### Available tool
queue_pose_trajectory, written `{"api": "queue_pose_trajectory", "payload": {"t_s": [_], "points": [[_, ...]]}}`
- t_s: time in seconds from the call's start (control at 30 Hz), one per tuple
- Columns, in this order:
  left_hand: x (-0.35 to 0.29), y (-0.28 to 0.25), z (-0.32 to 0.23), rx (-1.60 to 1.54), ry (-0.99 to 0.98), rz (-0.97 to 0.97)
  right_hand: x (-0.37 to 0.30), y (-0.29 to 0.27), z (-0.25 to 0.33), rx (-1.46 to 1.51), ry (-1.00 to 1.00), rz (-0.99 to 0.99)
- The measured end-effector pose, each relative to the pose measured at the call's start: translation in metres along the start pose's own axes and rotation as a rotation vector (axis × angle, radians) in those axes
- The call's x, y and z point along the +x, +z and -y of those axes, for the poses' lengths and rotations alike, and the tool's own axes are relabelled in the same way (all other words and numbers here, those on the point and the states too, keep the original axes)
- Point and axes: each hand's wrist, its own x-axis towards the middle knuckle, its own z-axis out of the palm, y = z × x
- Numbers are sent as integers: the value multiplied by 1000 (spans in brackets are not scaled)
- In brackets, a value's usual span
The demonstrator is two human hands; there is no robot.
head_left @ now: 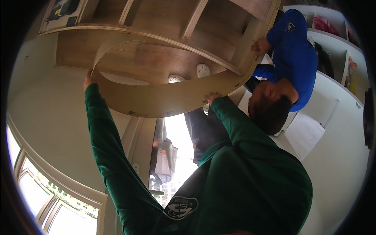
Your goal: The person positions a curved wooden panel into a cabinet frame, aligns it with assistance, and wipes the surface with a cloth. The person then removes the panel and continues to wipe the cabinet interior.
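Now, tan sheet [156, 96], bend at left grip [89, 80], edge at right grip [213, 96]

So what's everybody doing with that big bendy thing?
The person in green sleeves is holding a thin brown panel bent into a curve. The left hand grips its left bend; the right hand is on its lower edge. A blue-shirted co-worker's hand is at the wooden compartment frame.

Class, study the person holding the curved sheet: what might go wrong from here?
The curved sheet is strongly bent, so it might spring back if the left hand slips.
The right hand is bare at its edge, which might scrape it.
The co-worker's head looks close to the sheet's right end, so a sudden swing might hit it.
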Motion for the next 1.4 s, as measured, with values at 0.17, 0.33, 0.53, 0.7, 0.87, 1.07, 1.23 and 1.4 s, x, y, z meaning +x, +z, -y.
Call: {"api": "queue_pose_trajectory", "payload": {"t_s": [0.17,0.33,0.53,0.7,0.87,1.07,1.23,1.4], "points": [[14,0,11,-30,-42,17,-1,-10,10,-131,14,-57],[22,3,29,-83,-66,43,3,-31,20,-97,75,-59],[51,6,51,-161,-61,31,4,-42,23,-98,96,-88],[77,-1,66,-212,-121,28,8,-46,23,-55,66,-190],[97,-5,94,-503,-206,81,8,-58,50,-65,-11,-321],[100,-7,130,-711,-434,62,20,-91,118,-11,-224,-413],[101,-5,135,-1028,-498,113,24,-126,154,16,-255,-418],[117,3,132,-1108,-474,164,40,-161,174,-69,-239,-253]]}}
